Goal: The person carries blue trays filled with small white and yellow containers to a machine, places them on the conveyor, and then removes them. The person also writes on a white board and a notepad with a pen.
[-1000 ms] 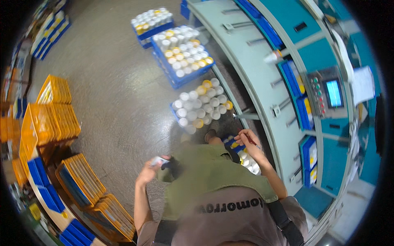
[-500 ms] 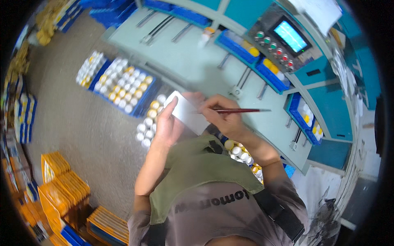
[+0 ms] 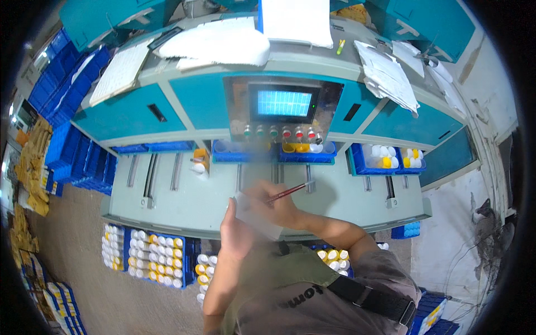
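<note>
My left hand (image 3: 235,239) grips a white paper pad (image 3: 267,226) by its left side, thumb up along the edge. In my right hand (image 3: 286,211) is a slim dark red pen (image 3: 290,191), its grey-tipped rear end slanting up to the right. The fingers of that hand are closed round the pen over the upper part of the pad. The pen's writing end is hidden or blurred. Both hands are held above the front edge of a pale green machine table (image 3: 184,209).
A control panel with a lit screen (image 3: 284,104) and round buttons faces me. Blue bins (image 3: 307,156) of white and yellow capped containers line the table's back. More crates (image 3: 184,262) of them stand below its front. Paper stacks (image 3: 220,44) lie on top of the machine.
My view has turned up and to the right, so the machine now faces me squarely with its top in sight. Pad and pen stay in my hands.
</note>
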Demonstrator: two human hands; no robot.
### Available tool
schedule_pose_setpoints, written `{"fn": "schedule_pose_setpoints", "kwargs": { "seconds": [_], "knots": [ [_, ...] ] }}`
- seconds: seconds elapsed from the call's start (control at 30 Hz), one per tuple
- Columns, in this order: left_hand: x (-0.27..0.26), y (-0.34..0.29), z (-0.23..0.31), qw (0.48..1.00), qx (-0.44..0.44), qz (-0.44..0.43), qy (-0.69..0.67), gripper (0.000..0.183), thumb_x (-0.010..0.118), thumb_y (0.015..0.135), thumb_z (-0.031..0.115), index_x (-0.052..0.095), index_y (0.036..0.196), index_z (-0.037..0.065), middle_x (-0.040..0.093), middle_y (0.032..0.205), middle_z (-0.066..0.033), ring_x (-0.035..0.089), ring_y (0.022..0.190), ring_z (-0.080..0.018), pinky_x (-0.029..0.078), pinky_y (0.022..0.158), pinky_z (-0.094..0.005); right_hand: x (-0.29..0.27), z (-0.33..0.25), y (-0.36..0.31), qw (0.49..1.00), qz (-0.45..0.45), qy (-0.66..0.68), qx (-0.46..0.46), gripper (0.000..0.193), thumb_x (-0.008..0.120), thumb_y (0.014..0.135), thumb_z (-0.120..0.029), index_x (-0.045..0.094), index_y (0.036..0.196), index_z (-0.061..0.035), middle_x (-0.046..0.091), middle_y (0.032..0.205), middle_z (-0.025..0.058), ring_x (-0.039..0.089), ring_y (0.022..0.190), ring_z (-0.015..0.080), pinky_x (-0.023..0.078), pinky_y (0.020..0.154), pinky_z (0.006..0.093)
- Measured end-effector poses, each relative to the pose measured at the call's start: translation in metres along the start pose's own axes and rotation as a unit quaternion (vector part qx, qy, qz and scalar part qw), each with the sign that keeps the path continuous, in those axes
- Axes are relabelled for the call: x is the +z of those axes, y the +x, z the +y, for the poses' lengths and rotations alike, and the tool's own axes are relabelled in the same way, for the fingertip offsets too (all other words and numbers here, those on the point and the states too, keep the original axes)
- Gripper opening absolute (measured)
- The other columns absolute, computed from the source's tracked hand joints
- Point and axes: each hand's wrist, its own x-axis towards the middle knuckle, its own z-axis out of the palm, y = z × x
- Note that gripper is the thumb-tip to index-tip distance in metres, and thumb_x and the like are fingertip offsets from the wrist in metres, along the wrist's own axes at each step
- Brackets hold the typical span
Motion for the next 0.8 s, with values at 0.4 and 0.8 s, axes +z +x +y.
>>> {"fn": "schedule_pose_setpoints", "kwargs": {
  "seconds": [0.4,0.8],
  "knots": [
    [0.014,0.062,0.017,0.998,0.005,-0.027,0.055,0.06,0.032,0.099,0.045,0.031,0.14,0.0,0.046,0.134,-0.0117,0.045,0.12,-0.0225,0.032,0.104,-0.0364,-0.022,0.026,0.046,0.998,0.025,0.047,0.018,0.018,0.07,0.079,-0.01,0.056,0.087,-0.0014,0.061,0.084,0.0032,0.054,0.073,0.0053,0.046,0.063,0.0238],
    [0.023,0.095,0.01,0.995,-0.033,-0.065,0.075,0.058,0.029,0.1,0.044,0.03,0.14,0.002,0.043,0.136,-0.0122,0.041,0.126,-0.0252,0.029,0.108,-0.0391,-0.047,0.027,0.05,0.997,0.067,-0.016,0.015,0.01,0.056,0.083,-0.002,0.047,0.079,-0.0019,0.06,0.082,0.0063,0.05,0.062,0.0047,0.039,0.051,0.0245]
  ]
}}
